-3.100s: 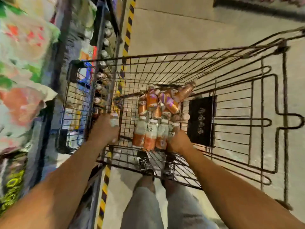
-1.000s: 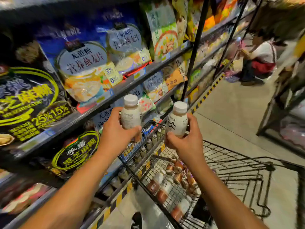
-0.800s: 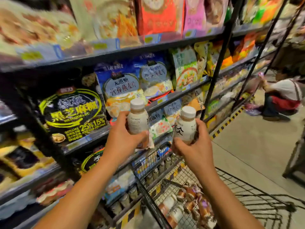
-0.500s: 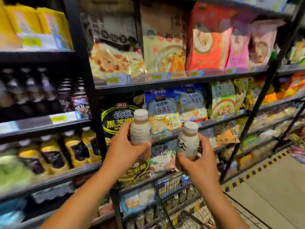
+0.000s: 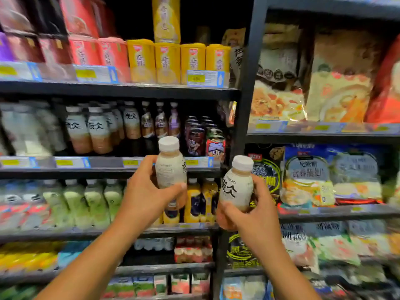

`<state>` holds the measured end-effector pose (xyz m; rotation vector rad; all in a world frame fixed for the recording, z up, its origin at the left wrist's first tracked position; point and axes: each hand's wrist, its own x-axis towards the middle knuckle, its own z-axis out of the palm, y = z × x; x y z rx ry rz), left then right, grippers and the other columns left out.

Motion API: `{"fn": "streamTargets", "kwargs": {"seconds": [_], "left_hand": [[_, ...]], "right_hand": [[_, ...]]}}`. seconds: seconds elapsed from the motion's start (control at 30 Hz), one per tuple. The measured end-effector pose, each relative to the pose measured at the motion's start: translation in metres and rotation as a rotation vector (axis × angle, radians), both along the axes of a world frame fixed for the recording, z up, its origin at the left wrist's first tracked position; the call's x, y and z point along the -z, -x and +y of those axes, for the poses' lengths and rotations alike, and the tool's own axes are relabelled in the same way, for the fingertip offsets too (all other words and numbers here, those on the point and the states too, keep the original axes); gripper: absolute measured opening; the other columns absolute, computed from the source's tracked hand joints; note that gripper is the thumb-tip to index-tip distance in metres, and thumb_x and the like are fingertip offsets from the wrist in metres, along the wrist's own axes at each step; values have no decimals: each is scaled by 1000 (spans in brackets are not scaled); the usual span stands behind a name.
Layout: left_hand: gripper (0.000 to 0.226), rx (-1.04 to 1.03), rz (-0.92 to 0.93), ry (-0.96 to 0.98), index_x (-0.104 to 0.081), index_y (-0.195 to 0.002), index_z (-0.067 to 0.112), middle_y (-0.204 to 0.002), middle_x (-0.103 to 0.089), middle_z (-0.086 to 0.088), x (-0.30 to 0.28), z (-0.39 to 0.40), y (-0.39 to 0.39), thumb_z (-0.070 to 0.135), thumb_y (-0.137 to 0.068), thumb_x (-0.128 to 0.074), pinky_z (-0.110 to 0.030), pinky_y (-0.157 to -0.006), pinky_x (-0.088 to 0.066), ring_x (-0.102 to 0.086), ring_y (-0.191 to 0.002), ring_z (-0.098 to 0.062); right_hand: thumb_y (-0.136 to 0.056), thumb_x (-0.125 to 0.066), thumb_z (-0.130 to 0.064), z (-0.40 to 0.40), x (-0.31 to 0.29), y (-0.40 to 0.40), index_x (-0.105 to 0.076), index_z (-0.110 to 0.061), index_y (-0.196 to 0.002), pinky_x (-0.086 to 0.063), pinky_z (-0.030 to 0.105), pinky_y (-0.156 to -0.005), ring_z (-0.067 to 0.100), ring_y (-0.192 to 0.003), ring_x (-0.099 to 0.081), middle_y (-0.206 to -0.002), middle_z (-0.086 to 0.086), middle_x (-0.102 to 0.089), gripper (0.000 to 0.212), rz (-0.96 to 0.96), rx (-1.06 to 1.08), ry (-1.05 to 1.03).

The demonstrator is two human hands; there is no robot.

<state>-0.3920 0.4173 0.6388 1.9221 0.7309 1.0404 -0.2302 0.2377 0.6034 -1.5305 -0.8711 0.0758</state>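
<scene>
With left hand gripping one bottle and right hand gripping the other bottle, hold both upright and set them gently beside the matching row.

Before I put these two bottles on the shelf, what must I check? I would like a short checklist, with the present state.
1. Left hand grips left bottle: ok.
2. Right hand grips right bottle: ok.
3. Both bottles upright and closed: ok.
4. Matching row in view on the shelf: ok.
5. Free gap in that row: cannot tell.
</scene>
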Motion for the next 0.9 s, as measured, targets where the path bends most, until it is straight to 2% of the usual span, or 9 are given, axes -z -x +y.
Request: {"fn": "streamTargets", "kwargs": {"seconds": [0.1, 0.2, 0.33, 0.43, 0.5, 0.6, 0.7, 0.8, 0.9], "left_hand": [[57, -42, -5, -19, -54, -111, 51, -111, -70, 20, -6, 47, 36, 33, -74, -93, -45, -86, -59, -68, -102, -2], [55, -77, -12, -22, -55, -110, 50, -109, -70, 22, -13, 98, 72, 36, -73, -93, -44, -87, -58, -66, -100, 0], [54, -100, -17, -28, -59, -111, 47, -110, -74, 16, -18, 169, 114, 36, -71, -94, -47, -88, -59, -71, -103, -9], [54, -109, -40, -10, -62, -110, 41, -104, -78, 13, -22, 215, 140, 39, -65, -92, -45, -87, -61, -74, -96, -8], [52, -112, -42, 10, -65, -109, 39, -100, -79, 11, -26, 243, 152, 41, -63, -89, -46, -85, -62, -76, -92, -9], [45, -105, -29, 42, -67, -107, 33, -95, -80, 9, -33, 280, 164, 29, -70, -92, -48, -86, -62, -76, -86, -7], [50, -114, -28, 46, -68, -108, 29, -97, -80, 7, -42, 309, 170, 34, -64, -89, -49, -87, -62, -76, -88, -8], [45, -141, -39, 39, -67, -104, 24, -97, -79, 3, -50, 324, 170, 28, -66, -92, -48, -85, -62, -76, -90, -15], [43, -182, -26, 25, -61, -97, 18, -95, -77, 1, -57, 334, 164, 28, -70, -93, -44, -78, -60, -74, -88, -20]], "right_hand": [[-81, -81, 5, 53, -12, 30, -58, -33, -122, -55, 14, -61, -5, -75, -68, -100, -21, -71, 61, 18, -65, -2], [-82, -84, -3, 109, -20, 60, -58, -42, -119, -54, 11, -68, -8, -87, -69, -103, -29, -71, 59, 6, -96, -3], [-87, -81, -3, 179, -27, 96, -59, -38, -121, -54, 13, -60, -7, -81, -70, -95, -32, -71, 54, 29, -162, -2], [-85, -84, -11, 226, -31, 122, -61, -38, -125, -55, 14, -70, -4, -95, -70, -105, -26, -72, 53, 36, -168, -3], [-84, -84, -13, 256, -32, 136, -62, -38, -126, -57, 20, -75, -1, -98, -71, -109, -19, -74, 54, 67, -172, -7], [-81, -84, -11, 296, -36, 153, -66, -34, -123, -60, 32, -81, 10, -102, -75, -111, -9, -77, 52, 137, -182, -9], [-68, -83, -27, 328, -49, 162, -68, -34, -119, -64, 43, -87, 13, -99, -76, -109, -7, -78, 54, 155, -160, -13], [-62, -81, -34, 353, -64, 164, -69, -32, -116, -63, 42, -85, 14, -95, -76, -107, -6, -79, 55, 143, -121, -18], [-71, -83, -22, 373, -77, 164, -69, -25, -109, -59, 32, -74, 17, -89, -76, -101, -2, -79, 41, 130, -107, -14]]}}
